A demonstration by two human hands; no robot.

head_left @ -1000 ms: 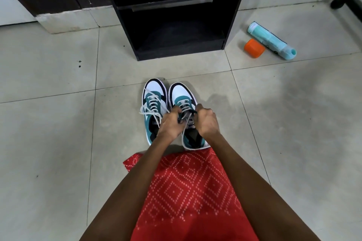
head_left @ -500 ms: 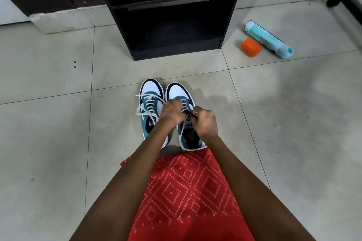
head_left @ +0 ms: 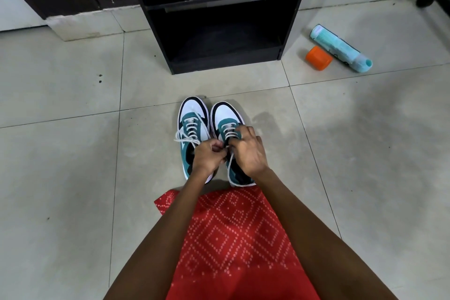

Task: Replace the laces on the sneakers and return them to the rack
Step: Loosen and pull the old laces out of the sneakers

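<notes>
Before the black rack (head_left: 226,63), on the tiled floor, the left sneaker (head_left: 192,129) and right sneaker (head_left: 227,117) stand side by side, toes pointing far. Both hands meet over the right one, the left hand (head_left: 208,157) pinching its white lace (head_left: 230,133) in curled fingers and the right hand (head_left: 249,152) curled round it at the near eyelets. That lace looks thin, limp and prone to slip, so pinch it close to the eyelets and keep it taut; the shoes look light and should lift easily by the heel collars.

You've got a teal bottle (head_left: 339,47) lying on its side at the floor's (head_left: 60,178) far right, with an orange cap (head_left: 318,58) right beside it. Red dotted cloth (head_left: 233,238) spreads along the near edge.
</notes>
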